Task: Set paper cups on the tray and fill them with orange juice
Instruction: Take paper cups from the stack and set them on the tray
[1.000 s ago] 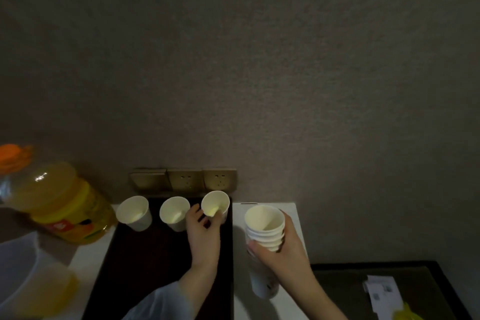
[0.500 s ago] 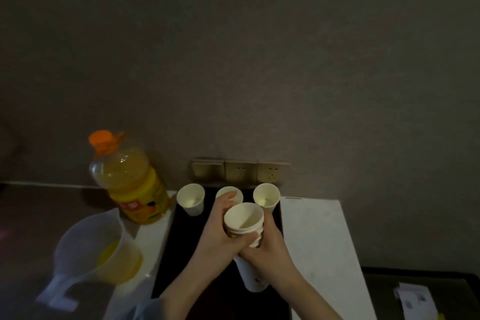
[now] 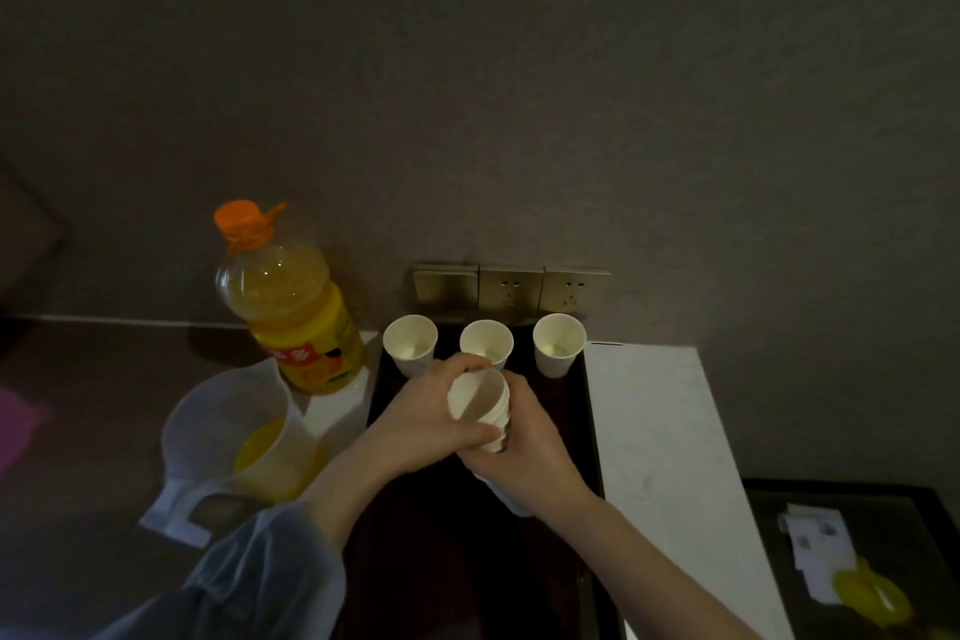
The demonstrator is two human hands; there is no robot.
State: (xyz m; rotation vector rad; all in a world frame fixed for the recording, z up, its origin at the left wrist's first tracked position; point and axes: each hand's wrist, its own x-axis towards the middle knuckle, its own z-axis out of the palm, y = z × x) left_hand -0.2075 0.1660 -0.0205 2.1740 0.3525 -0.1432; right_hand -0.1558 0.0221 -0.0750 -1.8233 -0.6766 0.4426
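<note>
Three white paper cups stand in a row at the far end of the dark tray (image 3: 576,411): left cup (image 3: 410,344), middle cup (image 3: 487,342), right cup (image 3: 559,343). Above the tray's middle both hands hold a stack of paper cups (image 3: 480,405), tilted with its mouth toward the left. My left hand (image 3: 423,418) grips the top cup of the stack near its rim. My right hand (image 3: 530,452) wraps the lower part of the stack. The orange juice bottle (image 3: 291,307) with an orange cap stands left of the tray.
A clear plastic jug (image 3: 228,431) holding some orange juice sits at the left front, next to the bottle. A white counter strip (image 3: 665,442) runs right of the tray. Wall sockets (image 3: 511,287) sit behind the cups. Papers and a yellow object (image 3: 872,592) lie on a dark surface at lower right.
My left hand left the third cup on the tray and came to the stack, which my right hand carried from the white counter over the tray. The stack has tilted.
</note>
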